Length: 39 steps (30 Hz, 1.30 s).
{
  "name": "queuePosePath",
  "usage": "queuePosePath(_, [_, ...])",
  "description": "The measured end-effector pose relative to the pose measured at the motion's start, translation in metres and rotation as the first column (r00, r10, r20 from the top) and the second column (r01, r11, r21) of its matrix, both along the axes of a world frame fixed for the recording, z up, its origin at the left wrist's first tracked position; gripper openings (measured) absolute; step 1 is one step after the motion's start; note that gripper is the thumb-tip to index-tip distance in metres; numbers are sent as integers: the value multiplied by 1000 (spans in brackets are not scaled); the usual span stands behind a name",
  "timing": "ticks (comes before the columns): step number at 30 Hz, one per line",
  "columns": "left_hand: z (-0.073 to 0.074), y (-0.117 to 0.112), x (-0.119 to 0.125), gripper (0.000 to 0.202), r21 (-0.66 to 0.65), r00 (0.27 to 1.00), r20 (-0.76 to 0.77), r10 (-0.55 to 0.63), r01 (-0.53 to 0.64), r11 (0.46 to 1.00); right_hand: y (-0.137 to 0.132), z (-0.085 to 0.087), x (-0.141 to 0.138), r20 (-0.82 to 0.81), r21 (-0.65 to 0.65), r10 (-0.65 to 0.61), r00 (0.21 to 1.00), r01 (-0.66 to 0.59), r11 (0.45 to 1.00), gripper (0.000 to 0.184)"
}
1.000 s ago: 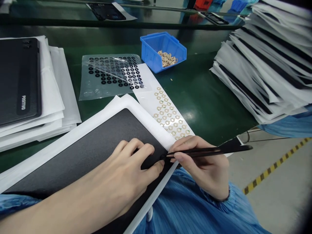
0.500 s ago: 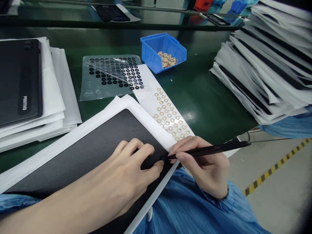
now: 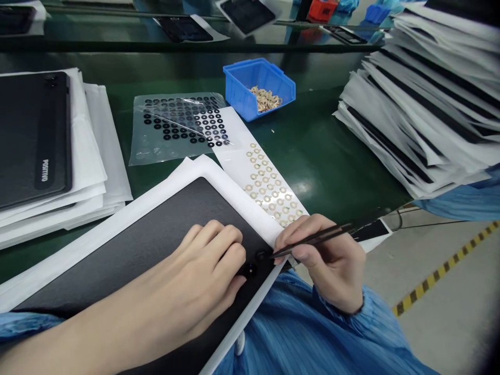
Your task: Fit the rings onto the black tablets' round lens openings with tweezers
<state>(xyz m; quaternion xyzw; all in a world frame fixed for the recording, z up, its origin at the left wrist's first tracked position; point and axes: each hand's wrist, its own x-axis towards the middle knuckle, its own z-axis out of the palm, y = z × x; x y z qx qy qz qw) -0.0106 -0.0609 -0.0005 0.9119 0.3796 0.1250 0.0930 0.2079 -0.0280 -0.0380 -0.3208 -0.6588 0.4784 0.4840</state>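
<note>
Head view: the right hand (image 3: pixel 324 263) pinches tweezers (image 3: pixel 312 239) just beside a small black ring (image 3: pixel 260 255) on a dark panel (image 3: pixel 164 224), the left hand (image 3: pixel 195 265) resting there empty; a slipping tip could, it seems, scratch the panel or nudge the ring.

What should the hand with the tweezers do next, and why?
Probably the tweezers should gently nudge the black ring, because their tips are right beside it. Meanwhile, the left hand rests on the dark panel, and the right hand has a steady hold.
</note>
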Motion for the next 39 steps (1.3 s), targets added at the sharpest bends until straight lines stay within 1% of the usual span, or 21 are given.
queuePosePath(2, [0,0,-1,11,2,1000,-17,23,-23,1000,4,2,0,-63,-62,6,998,-10,998,8])
queuePosePath(3, [-1,1,-2,10,-4,999,-28,37,-37,999,8,4,0,-48,-73,21,999,-25,997,9])
queuePosePath(5, [-1,1,-2,11,-21,997,-42,58,-59,998,16,13,-1,73,-32,86,994,-84,996,7])
queuePosePath(7, [-2,1,-3,11,-31,997,-42,63,-64,997,23,22,0,215,30,177,960,-188,982,1])
queuePosePath(8, [-3,1,-3,11,-30,998,-35,61,-62,998,25,26,1,262,49,211,942,-231,972,2])
queuePosePath(10, [-5,2,-2,11,-17,998,-19,62,-62,998,27,28,3,297,60,237,925,-266,962,7])
queuePosePath(15, [-7,4,-1,11,17,999,-2,46,-46,999,25,20,4,265,86,183,947,-213,973,9])
queuePosePath(19, [-4,6,-1,12,45,999,-16,39,-38,998,24,13,0,255,117,154,954,-189,975,7])
queuePosePath(21, [-2,6,-1,13,46,999,-23,35,-33,998,24,14,1,250,103,142,958,-172,980,6])
queuePosePath(23, [-2,6,-1,14,36,999,-25,32,-32,999,24,20,2,237,73,150,960,-171,983,9])
queuePosePath(26, [-3,4,-2,16,2,999,-27,46,-46,999,33,43,-2,249,68,164,954,-186,980,14])
queuePosePath(28, [-4,3,-3,16,-36,998,-37,56,-57,998,51,61,-17,288,101,145,947,-181,978,19])
queuePosePath(29, [-3,3,-3,15,-51,998,-40,56,-58,997,64,69,-30,311,126,135,941,-181,975,21])
queuePosePath(31, [-2,3,-3,14,-58,997,-49,58,-61,996,95,75,-64,354,173,139,925,-211,962,24])
queuePosePath(32, [-1,3,-2,13,-52,997,-53,59,-62,997,111,74,-85,376,193,166,912,-252,948,24])
queuePosePath(34, [2,4,-1,13,-35,995,-67,69,-71,997,143,65,-129,384,223,224,896,-326,919,22])
queuePosePath(36, [4,5,0,15,-37,994,-82,78,-81,996,168,49,-169,372,223,261,891,-359,906,19])
queuePosePath(38, [5,5,0,16,-44,993,-86,83,-87,995,184,32,-199,402,218,273,874,-381,898,17])
queuePosePath(39, [5,5,0,17,-47,993,-86,83,-87,995,189,24,-210,423,221,273,864,-390,894,17])
